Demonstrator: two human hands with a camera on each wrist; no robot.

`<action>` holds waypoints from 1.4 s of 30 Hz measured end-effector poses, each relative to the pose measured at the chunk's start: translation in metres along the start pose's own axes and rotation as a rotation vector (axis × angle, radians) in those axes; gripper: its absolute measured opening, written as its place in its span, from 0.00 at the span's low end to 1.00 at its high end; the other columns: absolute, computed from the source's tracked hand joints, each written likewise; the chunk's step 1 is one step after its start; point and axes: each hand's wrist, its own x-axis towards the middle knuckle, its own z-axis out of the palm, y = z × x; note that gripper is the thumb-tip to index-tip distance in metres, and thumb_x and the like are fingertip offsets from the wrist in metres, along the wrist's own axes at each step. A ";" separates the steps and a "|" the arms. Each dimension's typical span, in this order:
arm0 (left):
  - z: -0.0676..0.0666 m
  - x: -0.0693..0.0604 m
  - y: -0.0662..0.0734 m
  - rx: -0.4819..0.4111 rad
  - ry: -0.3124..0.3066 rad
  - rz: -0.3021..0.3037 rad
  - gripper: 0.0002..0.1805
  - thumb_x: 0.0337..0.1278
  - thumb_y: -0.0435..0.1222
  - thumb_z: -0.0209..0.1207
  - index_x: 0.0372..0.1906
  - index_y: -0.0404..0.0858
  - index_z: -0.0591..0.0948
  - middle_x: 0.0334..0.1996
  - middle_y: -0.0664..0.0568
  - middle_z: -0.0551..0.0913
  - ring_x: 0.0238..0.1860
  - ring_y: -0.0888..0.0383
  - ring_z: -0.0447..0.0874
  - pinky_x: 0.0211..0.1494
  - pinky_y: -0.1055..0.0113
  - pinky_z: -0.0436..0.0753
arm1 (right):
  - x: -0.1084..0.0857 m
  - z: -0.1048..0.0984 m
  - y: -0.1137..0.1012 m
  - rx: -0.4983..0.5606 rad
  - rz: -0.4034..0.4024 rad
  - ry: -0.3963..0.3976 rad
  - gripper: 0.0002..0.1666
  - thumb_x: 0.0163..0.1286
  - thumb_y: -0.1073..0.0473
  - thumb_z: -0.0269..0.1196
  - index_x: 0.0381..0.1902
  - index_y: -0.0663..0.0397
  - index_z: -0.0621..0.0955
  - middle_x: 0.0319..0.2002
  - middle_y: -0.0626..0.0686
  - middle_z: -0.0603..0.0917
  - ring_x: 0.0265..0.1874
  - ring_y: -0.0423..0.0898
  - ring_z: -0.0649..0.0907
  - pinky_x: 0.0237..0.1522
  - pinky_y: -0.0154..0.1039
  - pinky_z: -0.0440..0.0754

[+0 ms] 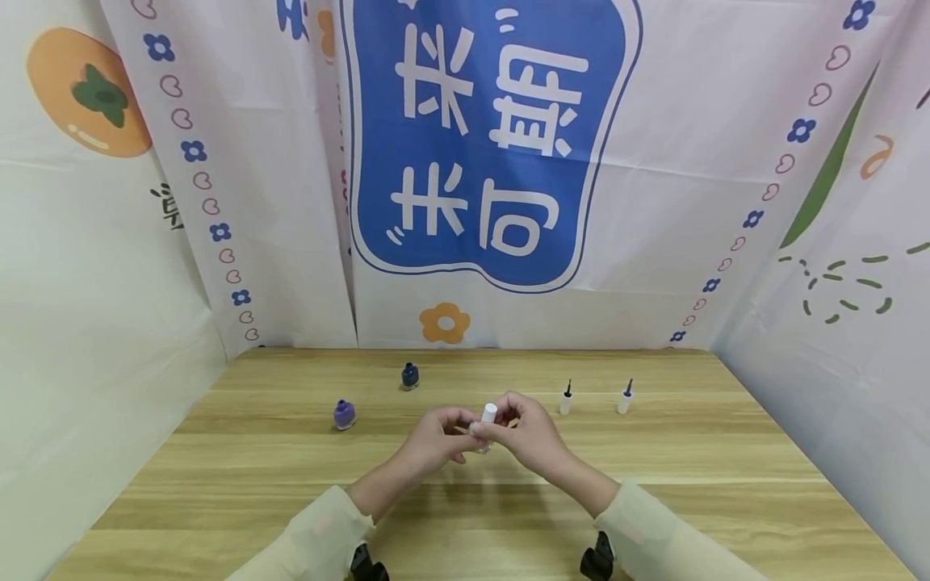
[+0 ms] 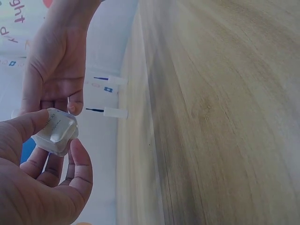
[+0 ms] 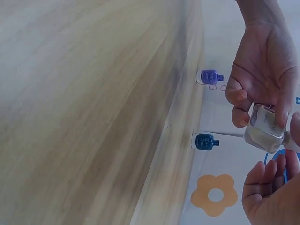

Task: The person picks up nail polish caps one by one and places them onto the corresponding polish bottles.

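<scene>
In front of me, a small clear nail polish bottle [image 2: 56,132] with pale contents and a white cap [image 1: 489,412] is held above the table. My left hand [image 1: 430,438] holds its glass body between thumb and fingers. My right hand [image 1: 536,437] pinches at the cap, its thumb across the near side. From the right wrist view, the bottle's square body [image 3: 263,130] shows between the two hands, with the cap mostly covered by fingers.
An uncapped purple polish bottle [image 1: 345,415] and an uncapped dark blue-green one [image 1: 410,376] stand to the left. Two white caps stand at right with brushes pointing up: a nearer cap [image 1: 566,403] and a farther-right cap [image 1: 624,403]. Printed cloth surrounds the wooden table [image 1: 291,484].
</scene>
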 end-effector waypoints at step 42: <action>-0.001 -0.002 0.009 -0.027 0.020 -0.048 0.17 0.56 0.38 0.68 0.47 0.33 0.81 0.39 0.50 0.83 0.38 0.56 0.80 0.37 0.62 0.82 | 0.012 -0.011 0.013 0.093 -0.007 -0.136 0.11 0.64 0.57 0.69 0.39 0.58 0.81 0.33 0.51 0.80 0.35 0.48 0.76 0.33 0.38 0.75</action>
